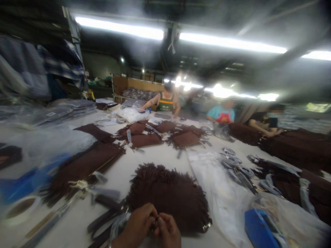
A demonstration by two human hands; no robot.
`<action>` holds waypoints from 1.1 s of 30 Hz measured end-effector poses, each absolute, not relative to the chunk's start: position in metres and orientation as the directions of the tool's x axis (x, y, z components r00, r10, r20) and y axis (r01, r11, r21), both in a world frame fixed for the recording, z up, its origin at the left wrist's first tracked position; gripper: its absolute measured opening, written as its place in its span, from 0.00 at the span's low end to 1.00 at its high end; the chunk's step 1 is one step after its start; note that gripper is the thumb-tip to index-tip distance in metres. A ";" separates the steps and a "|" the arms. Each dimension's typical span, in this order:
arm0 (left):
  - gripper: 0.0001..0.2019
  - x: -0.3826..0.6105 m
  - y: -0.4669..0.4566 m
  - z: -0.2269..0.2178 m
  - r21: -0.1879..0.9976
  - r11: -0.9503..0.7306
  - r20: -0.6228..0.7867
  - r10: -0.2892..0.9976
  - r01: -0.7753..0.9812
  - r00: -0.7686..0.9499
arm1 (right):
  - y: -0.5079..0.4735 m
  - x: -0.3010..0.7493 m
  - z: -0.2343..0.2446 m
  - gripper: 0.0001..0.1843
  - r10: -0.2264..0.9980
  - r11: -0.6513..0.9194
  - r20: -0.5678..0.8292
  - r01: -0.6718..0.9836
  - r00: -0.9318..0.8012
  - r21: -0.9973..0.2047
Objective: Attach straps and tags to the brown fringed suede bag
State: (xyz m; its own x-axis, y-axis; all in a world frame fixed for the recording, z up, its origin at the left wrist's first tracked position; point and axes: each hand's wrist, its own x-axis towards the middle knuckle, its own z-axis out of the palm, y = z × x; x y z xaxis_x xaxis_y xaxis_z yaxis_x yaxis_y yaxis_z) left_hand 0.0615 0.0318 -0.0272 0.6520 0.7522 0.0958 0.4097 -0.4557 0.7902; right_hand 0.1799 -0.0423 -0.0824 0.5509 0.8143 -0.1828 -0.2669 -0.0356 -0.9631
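Observation:
A dark brown fringed bag (168,193) lies flat on the white table in front of me, its fringe spread along the far side and both ends. Over its near edge, my left hand (139,220) and my right hand (167,229) meet with thumbs and fingertips pinched together. What sits between the fingertips is small, dark and too blurred to name. A dark strap (103,218), partly wrapped in clear plastic, loops out beside my left wrist. Gold-coloured metal (207,226) shows at the bag's near right corner.
Several more brown fringed bags (88,165) lie left and ahead. A tape roll (22,208) and a blue object (23,182) sit at left. At right are white plastic bags (214,186), wrapped straps (232,162) and a blue box (258,229). Co-workers (165,101) work across the table.

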 end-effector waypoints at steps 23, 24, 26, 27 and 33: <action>0.07 0.062 0.030 -0.024 0.795 -0.390 0.032 0.791 0.464 0.611 | -0.054 0.182 -0.062 0.21 0.835 -0.123 -0.287 -0.349 0.469 -0.929; 0.07 0.062 0.030 -0.026 0.792 -0.393 0.035 0.793 0.466 0.608 | -0.055 0.182 -0.062 0.21 0.835 -0.131 -0.286 -0.335 0.470 -0.933; 0.07 0.062 0.030 -0.030 0.788 -0.398 0.043 0.796 0.469 0.603 | -0.055 0.182 -0.063 0.22 0.834 -0.142 -0.282 -0.310 0.474 -0.940; 0.07 0.063 0.030 -0.032 0.786 -0.400 0.045 0.798 0.472 0.601 | -0.055 0.183 -0.064 0.22 0.838 -0.150 -0.283 -0.301 0.467 -0.942; 0.07 0.064 0.028 -0.030 0.770 -0.415 0.048 0.795 0.485 0.604 | -0.055 0.187 -0.071 0.22 0.858 -0.192 -0.294 -0.267 0.422 -0.944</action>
State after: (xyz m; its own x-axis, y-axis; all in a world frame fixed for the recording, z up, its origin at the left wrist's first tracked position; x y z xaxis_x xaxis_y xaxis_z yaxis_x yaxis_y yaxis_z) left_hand 0.0636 0.0276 -0.0297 0.6043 0.7953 0.0480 0.4848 -0.4148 0.7700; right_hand 0.1872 -0.0551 -0.0710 0.4220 0.8577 -0.2936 -0.2669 -0.1920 -0.9444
